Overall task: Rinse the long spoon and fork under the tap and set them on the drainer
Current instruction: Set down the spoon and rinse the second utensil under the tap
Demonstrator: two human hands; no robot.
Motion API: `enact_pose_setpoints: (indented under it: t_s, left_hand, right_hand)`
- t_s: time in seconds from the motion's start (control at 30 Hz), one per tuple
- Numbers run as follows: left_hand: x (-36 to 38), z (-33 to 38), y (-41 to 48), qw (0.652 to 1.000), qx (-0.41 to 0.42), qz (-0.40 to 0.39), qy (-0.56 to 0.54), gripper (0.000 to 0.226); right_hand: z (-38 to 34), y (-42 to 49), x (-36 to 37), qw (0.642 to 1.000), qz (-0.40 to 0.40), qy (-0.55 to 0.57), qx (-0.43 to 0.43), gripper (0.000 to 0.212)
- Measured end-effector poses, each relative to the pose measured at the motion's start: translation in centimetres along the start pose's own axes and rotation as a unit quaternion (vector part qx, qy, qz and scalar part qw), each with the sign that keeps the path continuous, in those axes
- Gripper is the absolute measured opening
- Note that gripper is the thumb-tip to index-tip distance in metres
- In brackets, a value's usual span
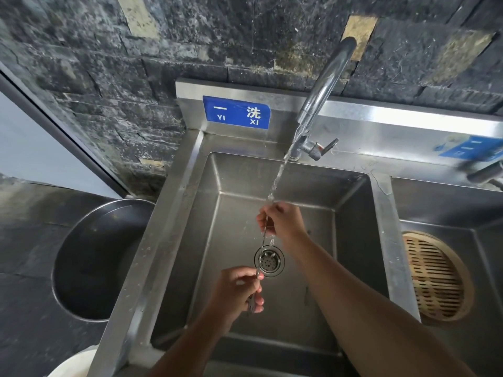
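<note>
Water: thin stream runs from the curved chrome tap, landing on the right hand.
Right hand grip: fingers closed around the upper end of a long thin metal utensil, directly under the stream.
Left hand grip: fingers pinched shut on the lower end of the same utensil, nearer the camera and lower in the basin.
Utensil position: held between the two hands above the round perforated drain strainer, slanting from upper right to lower left; its middle crosses the strainer rim in this view.
Utensil identity: head hidden in the hands; spoon or fork, cannot tell. One piece or two held together, cannot tell.
Basin: deep square stainless steel sink, walls wet.
Sign: blue rectangular label with white characters "YI XI" on the steel backsplash, left of the tap.
Right compartment: round slatted bamboo steamer tray lies in the neighbouring basin.
Left side: large round dark metal bowl set in the dark stone surface beside the sink.
Wall: dark rough stone tiles behind.
</note>
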State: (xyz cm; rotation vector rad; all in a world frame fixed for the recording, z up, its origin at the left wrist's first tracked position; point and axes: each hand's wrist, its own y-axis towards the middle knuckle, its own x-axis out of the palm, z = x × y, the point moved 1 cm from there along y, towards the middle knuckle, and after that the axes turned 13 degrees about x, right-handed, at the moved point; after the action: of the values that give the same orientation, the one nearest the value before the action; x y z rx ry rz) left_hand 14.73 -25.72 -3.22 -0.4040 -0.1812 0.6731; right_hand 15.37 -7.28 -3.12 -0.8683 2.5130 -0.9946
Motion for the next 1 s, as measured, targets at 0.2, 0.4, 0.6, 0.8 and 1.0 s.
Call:
enact_pose_setpoints:
  t_s: [0.2, 0.4, 0.6, 0.8, 1.0]
  left_hand:
    - [0.5, -0.2, 0.1, 1.0, 0.015, 0.018, 0.004, 0.015]
    - [1.0, 1.3, 2.2, 0.998, 0.024, 0.053, -0.013, 0.015]
    - [1.6, 3.8, 5.3, 0.997, 0.06, 0.048, -0.006, 0.013]
    - [2.7, 5.5, 7.0, 0.995, 0.082, 0.059, -0.023, 0.013]
    - [3.5, 6.5, 8.6, 0.993, 0.08, 0.066, -0.056, 0.02]
  right_hand:
    - [-1.7, 1.1, -0.1, 0.999, 0.015, 0.03, 0.021, 0.022]
    - [-2.0, 0.1, 1.3, 0.999, -0.023, 0.03, -0.007, 0.029]
    - [-3.1, -0.4, 1.0, 0.998, 0.003, 0.034, -0.046, 0.026]
    - [-3.8, -0.7, 0.0, 0.997, 0.011, 0.028, -0.071, 0.027]
    - [-3.3, -0.5, -1.1, 0.995, 0.006, -0.015, -0.095, 0.028]
